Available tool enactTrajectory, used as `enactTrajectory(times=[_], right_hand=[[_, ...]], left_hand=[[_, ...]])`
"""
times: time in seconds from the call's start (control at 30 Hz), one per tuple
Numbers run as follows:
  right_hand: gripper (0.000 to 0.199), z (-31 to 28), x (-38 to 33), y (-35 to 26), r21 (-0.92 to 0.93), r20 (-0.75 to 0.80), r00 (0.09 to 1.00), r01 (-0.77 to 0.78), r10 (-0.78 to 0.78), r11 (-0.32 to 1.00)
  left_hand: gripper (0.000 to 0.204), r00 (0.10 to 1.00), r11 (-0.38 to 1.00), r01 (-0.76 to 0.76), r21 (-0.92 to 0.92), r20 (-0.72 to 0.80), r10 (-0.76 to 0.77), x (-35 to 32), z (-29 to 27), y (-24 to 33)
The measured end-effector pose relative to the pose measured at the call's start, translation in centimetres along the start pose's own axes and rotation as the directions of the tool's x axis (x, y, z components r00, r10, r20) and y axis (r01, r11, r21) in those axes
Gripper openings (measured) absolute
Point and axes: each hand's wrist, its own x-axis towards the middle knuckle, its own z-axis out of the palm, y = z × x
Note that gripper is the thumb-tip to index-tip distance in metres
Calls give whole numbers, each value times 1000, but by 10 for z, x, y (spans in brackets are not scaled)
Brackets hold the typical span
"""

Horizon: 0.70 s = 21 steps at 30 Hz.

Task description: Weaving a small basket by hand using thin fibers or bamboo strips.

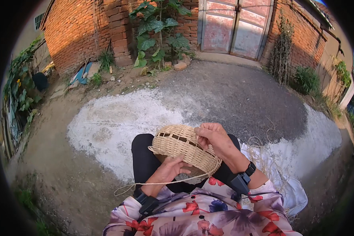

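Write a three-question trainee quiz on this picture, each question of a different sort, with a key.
1. True or false: the woven basket rests on the person's lap.
2. Which hand grips the basket's lower rim from beneath? A) left hand B) right hand
3. Fill in: a long loose strand trails from the basket toward the person's ____ side.

Key: 1 true; 2 A; 3 left. The right hand pinches the weave at the basket's upper edge.
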Motion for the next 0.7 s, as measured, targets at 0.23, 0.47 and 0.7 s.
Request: enactTrajectory(times=[0.23,0.47,0.7], right_hand=[[19,-8,-7,3,159,-82,997,23,-10,987],[14,-5,-19,8,35,23,995,100,-101,994],[37,-9,-15,-16,-471,-126,876,360,-465,805]], left_hand=[[23,988,705,142,694,-54,-146,-35,26,30],[21,942,636,-151,756,-84,324,19,77,40],[19,887,215,-305,928,195,418,11,96,72]])
